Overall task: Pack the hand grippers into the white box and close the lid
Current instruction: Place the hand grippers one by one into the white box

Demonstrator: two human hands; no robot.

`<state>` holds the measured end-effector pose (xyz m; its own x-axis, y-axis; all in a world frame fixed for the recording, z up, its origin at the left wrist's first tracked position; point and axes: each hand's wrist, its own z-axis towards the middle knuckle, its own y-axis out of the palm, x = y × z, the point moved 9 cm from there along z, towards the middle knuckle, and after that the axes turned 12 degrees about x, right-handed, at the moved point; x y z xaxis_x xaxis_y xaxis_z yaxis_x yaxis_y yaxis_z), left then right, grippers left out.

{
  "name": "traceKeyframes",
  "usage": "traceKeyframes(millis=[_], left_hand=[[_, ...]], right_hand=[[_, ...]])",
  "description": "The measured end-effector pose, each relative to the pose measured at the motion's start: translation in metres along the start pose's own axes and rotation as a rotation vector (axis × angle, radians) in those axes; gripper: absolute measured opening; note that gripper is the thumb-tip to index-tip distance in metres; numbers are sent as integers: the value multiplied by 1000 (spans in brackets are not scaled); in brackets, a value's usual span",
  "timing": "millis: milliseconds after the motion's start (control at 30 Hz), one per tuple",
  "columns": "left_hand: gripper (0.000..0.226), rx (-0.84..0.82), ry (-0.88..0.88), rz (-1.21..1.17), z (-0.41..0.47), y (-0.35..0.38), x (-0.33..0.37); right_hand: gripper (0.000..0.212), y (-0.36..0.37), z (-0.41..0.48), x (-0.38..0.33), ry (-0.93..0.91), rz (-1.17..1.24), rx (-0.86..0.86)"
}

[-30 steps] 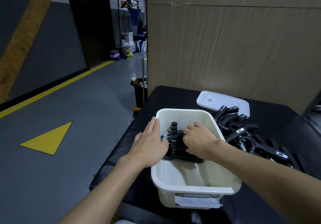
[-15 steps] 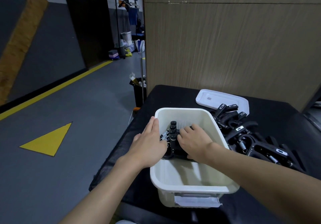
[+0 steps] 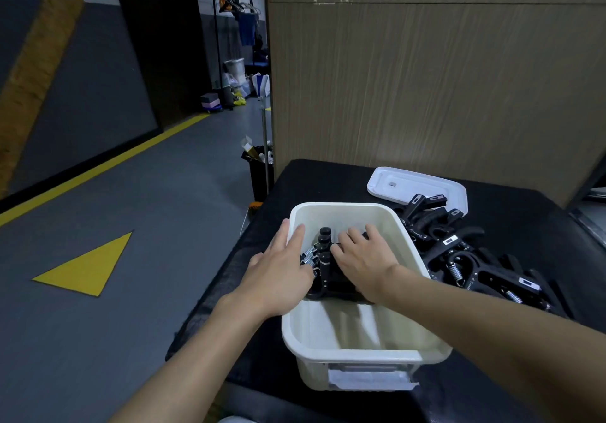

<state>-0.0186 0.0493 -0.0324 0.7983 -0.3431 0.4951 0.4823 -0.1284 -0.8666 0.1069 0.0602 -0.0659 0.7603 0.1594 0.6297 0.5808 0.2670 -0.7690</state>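
Observation:
A white box (image 3: 357,353) stands open on the black table (image 3: 511,212). Inside it, black hand grippers (image 3: 324,258) with silver springs stand packed against the far half. My left hand (image 3: 278,271) lies over the box's left rim, fingers straight, touching the grippers' left side. My right hand (image 3: 364,258) rests flat on top of the packed grippers, fingers extended. A pile of several more black hand grippers (image 3: 459,252) lies on the table right of the box. The white lid (image 3: 413,186) lies flat behind that pile.
A wood-panelled wall (image 3: 426,78) rises just behind the table. Left of the table is grey floor with a yellow triangle (image 3: 88,265) and a black bin (image 3: 259,170) by the table's far corner. The box's near half shows bare white bottom.
My right hand has slid a little to the left and forward over the grippers, its fingers straightening. My left hand has stayed on the rim.

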Motion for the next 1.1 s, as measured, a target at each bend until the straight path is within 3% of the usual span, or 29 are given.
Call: traceKeyframes(millis=[333, 533, 733, 867, 967, 1100], left_hand=[[60, -18, 13, 46, 0, 0, 4], [63, -4, 24, 57, 0, -1, 5], [67, 25, 32, 72, 2, 0, 2], [59, 125, 50, 23, 1, -9, 2], [47, 160, 68, 5, -4, -16, 7], [48, 137, 67, 67, -10, -16, 12]], right_hand=[[37, 3, -5, 7, -12, 107, 31], [44, 7, -2, 6, -1, 129, -8], [65, -5, -6, 17, 12, 117, 40], [31, -37, -22, 61, 218, 214, 332], [26, -22, -53, 106, 495, 401, 321], [25, 19, -96, 134, 751, 559, 230]])
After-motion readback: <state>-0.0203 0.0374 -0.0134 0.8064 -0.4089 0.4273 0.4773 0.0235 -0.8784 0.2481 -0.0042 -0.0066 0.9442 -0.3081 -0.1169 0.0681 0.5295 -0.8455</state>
